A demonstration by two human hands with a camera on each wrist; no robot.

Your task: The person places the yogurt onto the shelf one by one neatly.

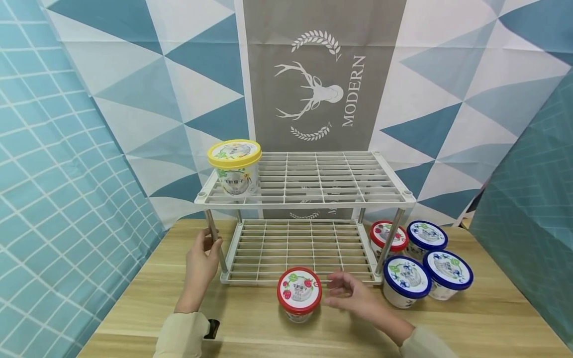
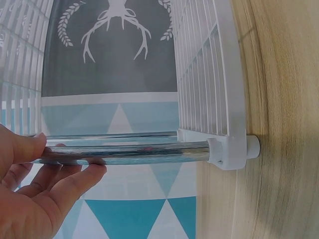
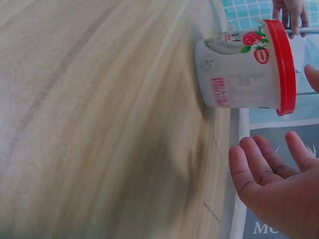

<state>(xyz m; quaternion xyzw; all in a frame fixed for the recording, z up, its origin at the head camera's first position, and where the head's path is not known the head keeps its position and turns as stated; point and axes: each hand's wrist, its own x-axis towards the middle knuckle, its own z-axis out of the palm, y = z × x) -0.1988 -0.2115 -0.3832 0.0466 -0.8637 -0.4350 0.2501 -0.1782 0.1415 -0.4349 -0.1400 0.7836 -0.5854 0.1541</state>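
My left hand (image 1: 202, 258) pinches the front left metal post (image 2: 149, 153) of a white two-tier wire rack (image 1: 304, 205), thumb on one side and fingertips on the other. A tub with a red lid (image 1: 299, 291) and strawberry pictures stands upright on the table in front of the rack's lower shelf. Just right of that tub is my right hand (image 1: 351, 298), empty, its fingers loosely bent. In the right wrist view the fingers (image 3: 259, 164) are apart from the tub's white side (image 3: 239, 74).
A yellow-lidded tub (image 1: 235, 166) sits at the left end of the upper shelf. To the right of the rack stand another red-lidded tub (image 1: 388, 236) and three blue-lidded tubs (image 1: 407, 278). A patterned cloth (image 1: 322, 59) hangs behind the wooden table (image 1: 250, 323).
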